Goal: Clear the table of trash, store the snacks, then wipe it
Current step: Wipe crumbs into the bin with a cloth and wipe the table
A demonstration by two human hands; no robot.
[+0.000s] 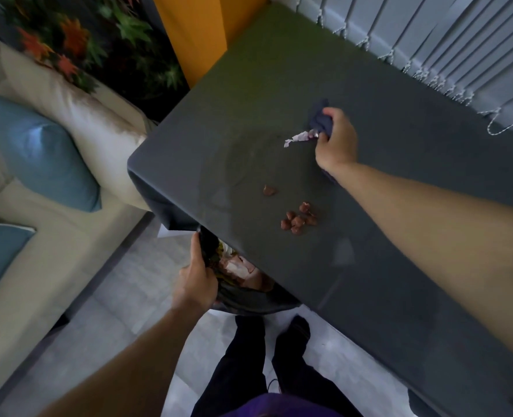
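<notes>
Right hand, grip clamped on a dark cloth, meets a wrapper at the table's one o'clock; left hand grips a trash bag at seven o'clock, brown bits between.

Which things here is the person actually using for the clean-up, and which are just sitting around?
In the job: dark cloth gripped by the right hand; crumpled wrapper; brown snack bits; black trash bag held by the left hand; table.
Just lying about: sofa; blue cushion; window blinds.
</notes>
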